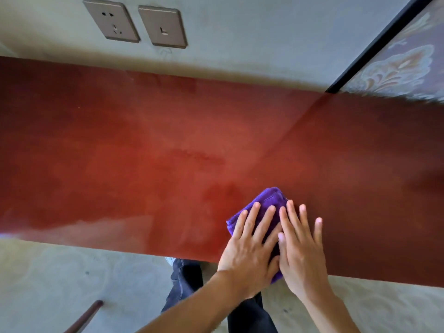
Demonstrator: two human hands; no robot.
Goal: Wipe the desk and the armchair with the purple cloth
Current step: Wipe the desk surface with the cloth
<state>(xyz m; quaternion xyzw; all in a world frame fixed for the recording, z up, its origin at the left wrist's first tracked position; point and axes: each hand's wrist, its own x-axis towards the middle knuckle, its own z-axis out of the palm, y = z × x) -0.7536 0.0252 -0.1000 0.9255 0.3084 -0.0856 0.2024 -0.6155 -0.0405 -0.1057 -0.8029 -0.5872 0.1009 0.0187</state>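
Far left, low: a dark wood bar (85, 317) is poking up from the bottom edge over the pale patterned floor (60, 280); can't tell what it belongs to. Upper left on the grey wall (264, 39): a socket (111, 20), w/ a 2nd plate (162, 27) sitting just right of it, both tan.

The red desk (144, 145) is running the full width below the wall, its back edge meeting the wall, front edge nearest the person. Surface is looking streaky: darker patches near centre + a paler, shiny band along the front left.

Below the front edge, centre: dark trousers (185, 284) w/ a bit of pale shoe (171, 260) showing at the desk edge.

Right of centre, near the front edge: the cloth (265, 200), purple, folded, is lying flat on the desk. Left hand (249, 246) is pressing on it, fingers spread + flat, not clenched, nothing gripped. Right hand (300, 251) is lying just beside, touching the left hand; its inner fingers are resting on the cloth's right edge, outer fingers on bare desk. Also flat + open, no grasp. Cloth's far corner is sticking out past the fingertips; a small bit is showing betw. the wrists at the desk edge.

Upper right: a black-framed panel (408, 61) w/ a floral pattern is slanting down to the desk's back edge.
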